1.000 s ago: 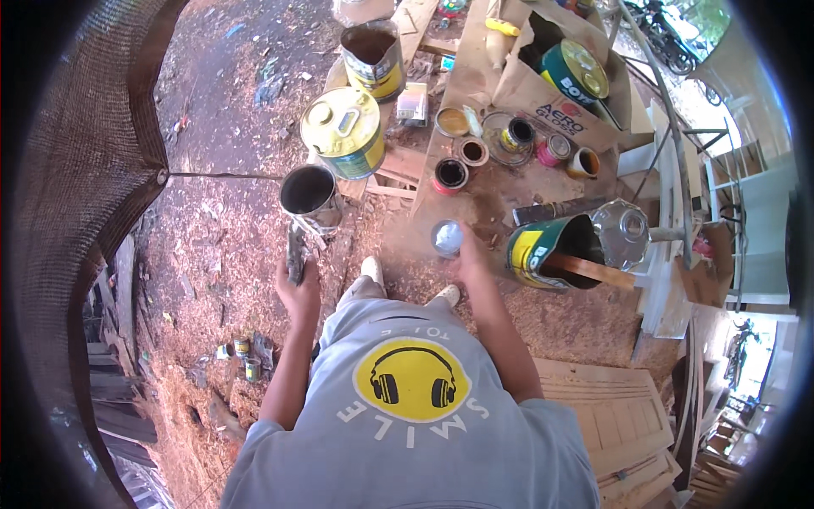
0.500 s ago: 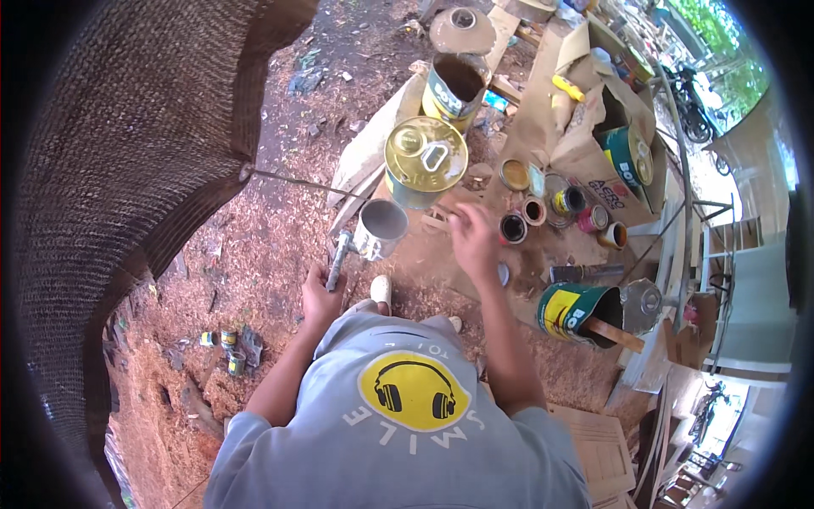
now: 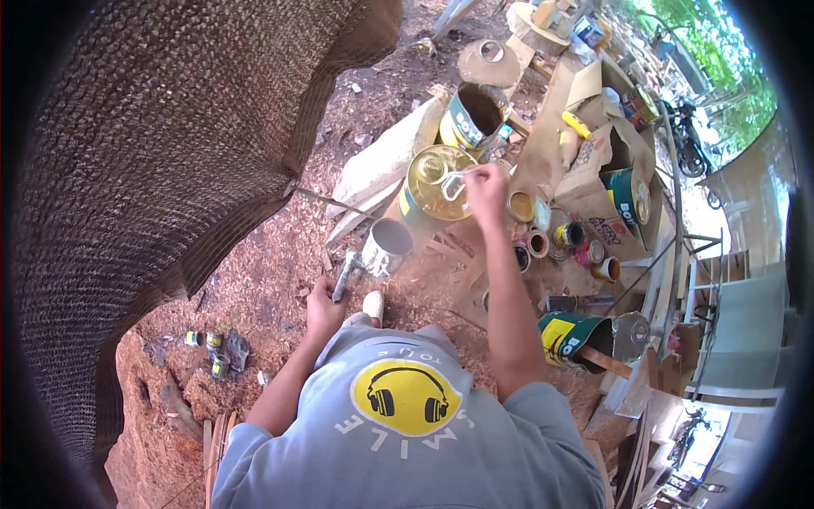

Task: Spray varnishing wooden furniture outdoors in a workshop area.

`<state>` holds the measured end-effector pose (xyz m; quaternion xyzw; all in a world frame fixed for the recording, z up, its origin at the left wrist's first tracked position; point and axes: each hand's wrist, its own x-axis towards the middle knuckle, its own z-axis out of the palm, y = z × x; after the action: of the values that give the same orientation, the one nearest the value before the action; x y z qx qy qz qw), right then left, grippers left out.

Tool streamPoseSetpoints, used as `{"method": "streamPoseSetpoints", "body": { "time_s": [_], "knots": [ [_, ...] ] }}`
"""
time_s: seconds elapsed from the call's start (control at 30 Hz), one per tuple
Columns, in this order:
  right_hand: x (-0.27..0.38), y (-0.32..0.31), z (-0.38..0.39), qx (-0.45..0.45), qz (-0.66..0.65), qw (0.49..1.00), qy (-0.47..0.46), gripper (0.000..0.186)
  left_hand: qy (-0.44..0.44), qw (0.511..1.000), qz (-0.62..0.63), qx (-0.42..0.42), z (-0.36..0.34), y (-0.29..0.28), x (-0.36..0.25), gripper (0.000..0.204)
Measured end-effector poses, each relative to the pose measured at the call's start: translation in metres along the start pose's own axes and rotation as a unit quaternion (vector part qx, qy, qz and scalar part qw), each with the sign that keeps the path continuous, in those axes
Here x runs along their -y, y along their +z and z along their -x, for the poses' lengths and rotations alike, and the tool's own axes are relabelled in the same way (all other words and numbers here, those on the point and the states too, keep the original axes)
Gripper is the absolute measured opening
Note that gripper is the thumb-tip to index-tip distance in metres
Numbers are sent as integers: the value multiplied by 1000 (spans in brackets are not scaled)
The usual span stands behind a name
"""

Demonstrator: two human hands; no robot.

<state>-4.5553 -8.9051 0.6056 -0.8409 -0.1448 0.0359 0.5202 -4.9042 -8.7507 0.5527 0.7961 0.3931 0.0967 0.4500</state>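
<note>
In my left hand (image 3: 325, 310), the fingers are closed around the handle of what looks like a spray gun (image 3: 346, 276), smeared with pale paint. Its open grey cup (image 3: 388, 246) tilts towards me, just right of the handle. My right hand (image 3: 487, 191) reaches out over a large round paint can (image 3: 417, 216) with a gold top. The fingertips are drawn together at the right end of the can's pale carrying handle (image 3: 454, 185) and seem to pinch it. Behind stands another can (image 3: 463, 125), open at the top, its inside dark brown.
Several small tins (image 3: 534, 243) stand right of the large can, near a cardboard box (image 3: 593, 170). A green and yellow can (image 3: 570, 337) lies tipped at the right with a wooden stick in it. Dark netting (image 3: 195, 153) hangs on the left; wood shavings cover the ground.
My right hand has moved forward from beside the large can to the handle on its top. My left hand still holds the spray gun. The whole view has shifted slightly.
</note>
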Motion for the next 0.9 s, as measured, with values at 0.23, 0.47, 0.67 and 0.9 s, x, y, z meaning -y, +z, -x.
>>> {"method": "streamPoseSetpoints", "body": {
  "time_s": [0.23,0.47,0.67,0.9],
  "knots": [
    [-59,-21,-60,-36,252,963,-85,19,-24,999,-18,35,-20,5,0,33],
    [-56,-12,-61,79,224,971,-28,23,-41,998,-19,44,-21,7,5,33],
    [-55,2,-58,12,203,976,-80,19,-25,998,-17,62,-24,10,7,31],
    [-28,13,-28,-11,204,970,-129,14,-7,997,-32,67,-26,15,24,37]
  ]
}}
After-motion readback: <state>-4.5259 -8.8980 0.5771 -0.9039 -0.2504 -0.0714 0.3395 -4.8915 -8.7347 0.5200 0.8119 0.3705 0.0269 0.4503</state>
